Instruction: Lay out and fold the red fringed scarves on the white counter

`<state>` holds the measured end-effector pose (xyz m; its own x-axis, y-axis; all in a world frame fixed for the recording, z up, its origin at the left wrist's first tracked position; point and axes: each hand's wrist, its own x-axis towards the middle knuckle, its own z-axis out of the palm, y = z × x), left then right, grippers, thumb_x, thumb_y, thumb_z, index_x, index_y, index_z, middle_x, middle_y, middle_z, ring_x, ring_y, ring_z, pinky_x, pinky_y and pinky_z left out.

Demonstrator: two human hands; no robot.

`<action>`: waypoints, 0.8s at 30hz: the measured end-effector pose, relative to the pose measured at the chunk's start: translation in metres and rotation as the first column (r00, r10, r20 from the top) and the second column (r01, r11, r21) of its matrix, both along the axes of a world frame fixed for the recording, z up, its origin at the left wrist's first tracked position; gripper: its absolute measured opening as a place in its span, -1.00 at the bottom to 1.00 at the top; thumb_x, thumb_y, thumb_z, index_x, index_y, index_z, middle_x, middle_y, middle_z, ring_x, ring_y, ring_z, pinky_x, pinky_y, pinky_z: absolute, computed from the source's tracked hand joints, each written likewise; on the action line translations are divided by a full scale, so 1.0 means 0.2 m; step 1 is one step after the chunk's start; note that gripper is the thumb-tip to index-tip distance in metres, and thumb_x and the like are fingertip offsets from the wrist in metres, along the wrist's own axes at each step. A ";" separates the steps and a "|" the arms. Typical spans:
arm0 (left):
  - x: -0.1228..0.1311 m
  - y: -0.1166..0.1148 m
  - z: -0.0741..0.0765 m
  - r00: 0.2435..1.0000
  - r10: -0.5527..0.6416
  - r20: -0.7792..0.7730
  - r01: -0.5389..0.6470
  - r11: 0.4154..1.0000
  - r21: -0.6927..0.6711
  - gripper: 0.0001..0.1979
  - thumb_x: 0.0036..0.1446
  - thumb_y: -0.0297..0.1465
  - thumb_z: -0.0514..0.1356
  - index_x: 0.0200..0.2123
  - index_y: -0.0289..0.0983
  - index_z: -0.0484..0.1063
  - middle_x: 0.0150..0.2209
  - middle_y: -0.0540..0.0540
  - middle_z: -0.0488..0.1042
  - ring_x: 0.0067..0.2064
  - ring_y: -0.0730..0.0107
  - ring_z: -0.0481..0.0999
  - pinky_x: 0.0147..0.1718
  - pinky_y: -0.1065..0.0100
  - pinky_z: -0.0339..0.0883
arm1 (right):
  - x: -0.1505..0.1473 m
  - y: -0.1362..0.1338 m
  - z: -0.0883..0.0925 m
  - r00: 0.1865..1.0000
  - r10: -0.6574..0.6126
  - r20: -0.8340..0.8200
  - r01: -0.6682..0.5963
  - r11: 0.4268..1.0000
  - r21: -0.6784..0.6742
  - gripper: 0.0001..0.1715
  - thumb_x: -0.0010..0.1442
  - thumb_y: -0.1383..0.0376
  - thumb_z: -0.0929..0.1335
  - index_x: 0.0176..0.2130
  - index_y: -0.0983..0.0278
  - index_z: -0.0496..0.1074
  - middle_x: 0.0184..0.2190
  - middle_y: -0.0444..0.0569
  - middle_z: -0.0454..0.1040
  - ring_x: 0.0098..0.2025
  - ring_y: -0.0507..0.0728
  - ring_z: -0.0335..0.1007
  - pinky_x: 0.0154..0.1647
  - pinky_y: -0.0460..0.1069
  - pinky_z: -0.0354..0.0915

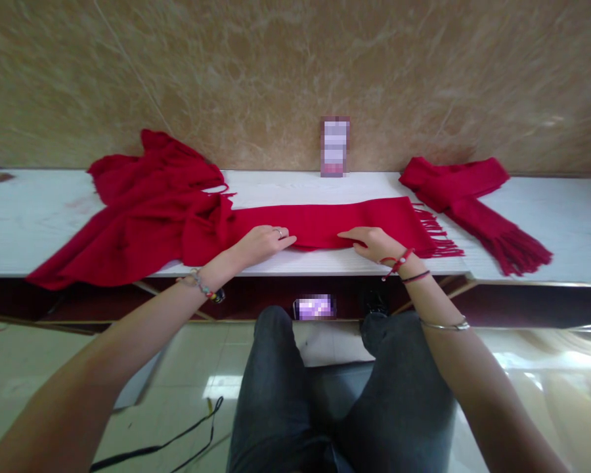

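Observation:
A red scarf lies flat in a long strip across the white counter, its fringe at the right end. Toward the left it meets a loose, crumpled heap of red cloth; where one ends and the other begins is hard to make out. My left hand rests on the strip's near edge, fingers stretched out flat. Farther right, my right hand touches the same edge, with the index finger extended to the left and the other fingers bent and partly hidden. Neither hand visibly grips the cloth.
Another red scarf, folded over itself with fringed ends, lies on the right. A blurred phone-like object leans against the marbled wall. Below the counter, a second blurred device sits on a dark shelf above my knees.

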<state>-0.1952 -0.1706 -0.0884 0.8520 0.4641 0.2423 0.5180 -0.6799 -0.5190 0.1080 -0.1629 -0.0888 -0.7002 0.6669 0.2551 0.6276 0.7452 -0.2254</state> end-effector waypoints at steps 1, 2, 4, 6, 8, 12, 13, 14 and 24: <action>-0.01 0.01 0.00 1.000 0.011 0.016 -0.011 1.000 -0.015 -0.66 0.19 -0.59 -0.03 -0.08 -0.29 0.46 -0.27 -0.13 0.53 -0.28 0.40 0.51 -0.32 0.41 0.36 | 0.01 0.00 0.00 1.000 -0.007 -0.007 0.007 1.000 0.000 -0.45 0.03 0.52 0.22 0.01 0.30 0.44 -0.05 0.00 0.51 -0.01 0.13 0.42 0.04 0.01 0.32; -0.02 0.01 0.00 0.999 0.024 0.023 -0.023 0.999 -0.039 -0.65 0.19 -0.59 -0.04 -0.08 -0.29 0.46 -0.26 -0.13 0.53 -0.25 0.40 0.51 -0.29 0.41 0.36 | 0.02 0.01 0.00 1.000 -0.013 -0.016 0.013 1.000 -0.004 -0.43 0.01 0.52 0.22 0.01 0.31 0.43 -0.05 0.00 0.51 -0.02 0.13 0.42 0.04 0.01 0.31; -0.01 0.02 0.01 0.997 0.069 0.019 -0.067 0.993 -0.095 -0.64 0.18 -0.58 -0.03 -0.05 -0.28 0.45 -0.23 -0.14 0.52 -0.20 0.37 0.51 -0.24 0.40 0.36 | 0.03 0.02 -0.01 0.999 -0.024 -0.037 0.024 1.000 -0.019 -0.39 -0.03 0.53 0.23 0.03 0.34 0.41 -0.06 0.03 0.51 -0.04 0.14 0.43 0.02 0.00 0.32; 0.03 0.02 0.02 0.994 0.112 0.005 -0.110 0.983 -0.147 -0.65 0.18 -0.53 0.01 -0.01 -0.27 0.43 -0.18 -0.15 0.51 -0.17 0.34 0.50 -0.22 0.37 0.35 | 0.04 0.02 -0.01 0.998 -0.024 -0.059 0.023 0.999 -0.023 -0.38 -0.06 0.53 0.24 0.03 0.37 0.40 -0.08 0.06 0.51 -0.06 0.15 0.43 0.00 0.02 0.32; 0.09 0.02 0.04 0.993 0.117 0.004 -0.115 0.979 -0.170 -0.68 0.19 -0.44 0.06 0.01 -0.26 0.41 -0.14 -0.17 0.49 -0.16 0.29 0.49 -0.24 0.34 0.35 | 0.03 0.02 -0.01 0.997 -0.019 -0.078 0.019 1.000 0.002 -0.43 -0.07 0.52 0.25 -0.01 0.39 0.41 -0.10 0.10 0.50 -0.07 0.17 0.41 -0.03 0.03 0.32; 0.23 0.03 0.03 1.000 -0.002 0.013 0.004 0.995 -0.100 -0.72 0.21 -0.48 0.05 -0.05 -0.30 0.43 -0.20 -0.20 0.50 -0.21 0.29 0.50 -0.32 0.35 0.34 | 0.00 0.01 -0.01 0.990 -0.097 -0.106 0.106 0.991 0.083 -0.61 -0.02 0.49 0.27 -0.15 0.35 0.42 -0.22 0.09 0.46 -0.20 0.16 0.38 -0.16 0.02 0.31; 0.25 0.04 0.02 0.999 -0.037 0.016 0.038 0.997 -0.072 -0.71 0.22 -0.52 0.02 -0.05 -0.30 0.43 -0.21 -0.20 0.50 -0.22 0.31 0.50 -0.33 0.36 0.33 | 0.00 0.01 -0.01 0.986 -0.126 -0.110 0.137 0.986 0.096 -0.64 0.00 0.48 0.26 -0.16 0.34 0.42 -0.25 0.07 0.46 -0.23 0.16 0.38 -0.19 0.01 0.30; 0.27 0.05 0.02 0.997 -0.069 0.020 0.070 0.996 -0.047 -0.70 0.22 -0.54 0.00 -0.05 -0.31 0.43 -0.23 -0.19 0.51 -0.23 0.33 0.50 -0.35 0.37 0.32 | 0.00 0.01 0.00 0.983 -0.147 -0.109 0.159 0.982 0.105 -0.66 0.03 0.48 0.25 -0.16 0.32 0.42 -0.28 0.06 0.46 -0.25 0.15 0.37 -0.21 0.00 0.29; 0.25 0.11 -0.05 0.962 -0.159 0.222 0.180 0.980 -0.078 -0.70 0.26 -0.54 -0.03 -0.07 -0.31 0.44 -0.32 -0.12 0.54 -0.28 0.42 0.51 -0.28 0.40 0.36 | -0.01 -0.06 0.03 0.963 -0.244 0.114 0.225 0.962 0.156 -0.71 0.22 0.41 0.20 -0.14 0.31 0.44 -0.30 0.05 0.49 -0.29 0.12 0.34 -0.26 -0.04 0.17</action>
